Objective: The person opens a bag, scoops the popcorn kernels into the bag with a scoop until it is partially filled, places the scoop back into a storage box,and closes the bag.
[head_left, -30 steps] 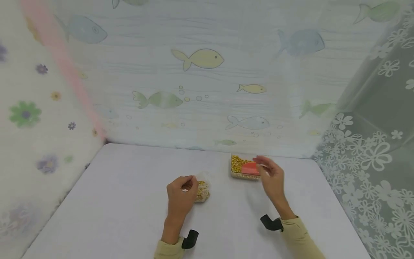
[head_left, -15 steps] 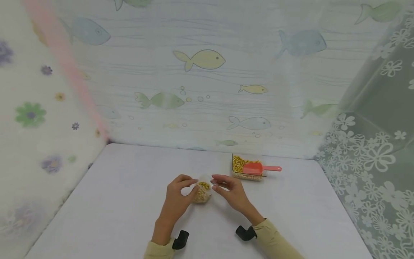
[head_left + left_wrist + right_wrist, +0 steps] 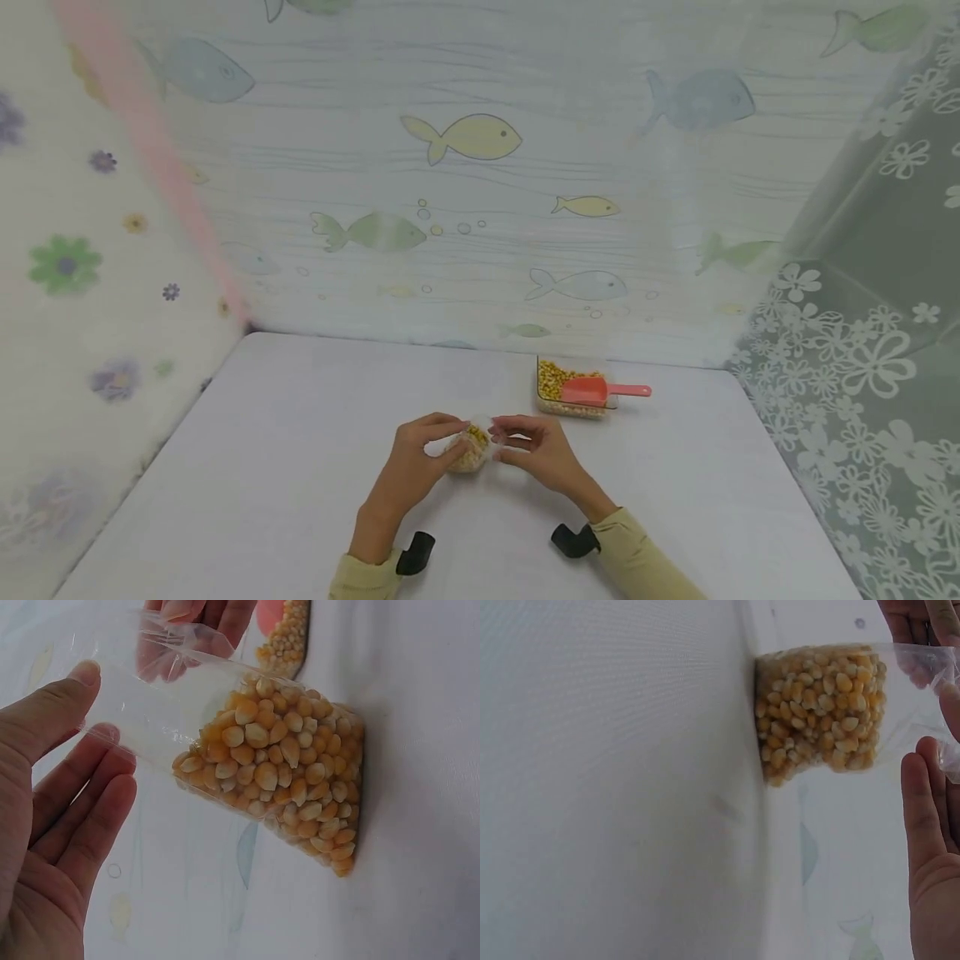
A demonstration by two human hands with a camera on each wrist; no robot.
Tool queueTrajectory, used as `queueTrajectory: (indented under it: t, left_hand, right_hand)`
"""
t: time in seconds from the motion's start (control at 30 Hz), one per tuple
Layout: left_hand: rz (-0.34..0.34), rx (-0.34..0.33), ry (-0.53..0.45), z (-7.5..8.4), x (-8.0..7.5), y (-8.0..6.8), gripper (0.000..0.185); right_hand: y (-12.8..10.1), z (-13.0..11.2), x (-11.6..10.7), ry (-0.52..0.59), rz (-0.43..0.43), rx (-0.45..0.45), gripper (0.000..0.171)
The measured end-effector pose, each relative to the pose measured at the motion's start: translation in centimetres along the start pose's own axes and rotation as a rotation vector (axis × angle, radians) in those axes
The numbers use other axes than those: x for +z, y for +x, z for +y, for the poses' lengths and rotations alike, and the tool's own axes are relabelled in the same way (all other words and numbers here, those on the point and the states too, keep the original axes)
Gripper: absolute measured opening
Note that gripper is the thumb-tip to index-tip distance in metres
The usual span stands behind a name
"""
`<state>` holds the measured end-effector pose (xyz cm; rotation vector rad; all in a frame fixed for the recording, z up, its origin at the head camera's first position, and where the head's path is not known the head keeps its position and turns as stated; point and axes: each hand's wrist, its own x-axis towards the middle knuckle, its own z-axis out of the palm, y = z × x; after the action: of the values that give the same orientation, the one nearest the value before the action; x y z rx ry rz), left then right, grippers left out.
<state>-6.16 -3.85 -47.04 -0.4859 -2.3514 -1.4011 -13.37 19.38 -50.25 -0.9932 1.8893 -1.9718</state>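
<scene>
A clear plastic bag [image 3: 470, 454] of dried corn kernels [image 3: 277, 757] stands upright on the white table between both hands. My left hand [image 3: 416, 458] pinches the left edge of the bag's mouth between thumb and fingers. Opposite it, my right hand [image 3: 543, 454] holds the mouth's right edge, the film bunched at its thumb in the right wrist view. Above the kernels [image 3: 817, 712] the upper part of the bag is bare, loose film. Part of the bag is hidden behind the left fingers in the head view.
Behind and to the right stands a clear rectangular container [image 3: 573, 410] of corn kernels. A red scoop [image 3: 588, 390] lies in it, its handle reaching past the right rim. Patterned curtains [image 3: 465, 250] border the table at the back and sides.
My right hand has moved from the scoop to the bag and taken hold of its mouth. The scoop stays in the container. My left hand has opened its grip somewhat along the bag's edge.
</scene>
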Motion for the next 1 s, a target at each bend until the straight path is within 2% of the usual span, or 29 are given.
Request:
queueTrajectory:
  t: [0.1,0.23,0.33,0.43,0.53,0.7,0.87,1.0]
  left_hand:
    - [-0.012,0.022,-0.02,-0.1,0.0,0.0,0.024]
    - [-0.001,0.088,-0.012,-0.3,-0.1,0.3,0.019]
    - [0.012,0.133,-0.002,-0.5,-0.3,0.8,0.018]
    - [0.015,0.137,-0.02,-0.8,-0.4,1.3,0.015]
    - [0.022,0.11,-0.049,-1.2,-0.4,1.7,0.013]
    - [0.047,0.019,-0.136,-2.3,0.2,2.0,0.011]
    - [0.064,-0.055,-0.245,-3.1,0.7,2.0,0.008]
    - [0.061,-0.082,-0.287,-3.2,0.9,2.1,0.008]
  right_hand:
    - [0.1,-0.1,-0.1,-0.048,0.039,-0.022,0.04]
    - [0.6,-0.5,-0.7,-0.144,0.072,-0.05,0.029]
    - [0.9,-1.0,-1.1,-0.195,0.1,-0.018,0.023]
    - [1.3,-1.4,-1.5,-0.218,0.126,0.021,0.021]
    - [1.5,-1.9,-1.8,-0.231,0.156,0.039,0.022]
    - [1.5,-1.8,-2.0,-0.187,0.207,0.032,0.023]
    - [1.2,-1.0,-1.9,-0.096,0.215,0.054,0.023]
    - [1.0,-0.7,-2.0,-0.11,0.206,0.078,0.018]
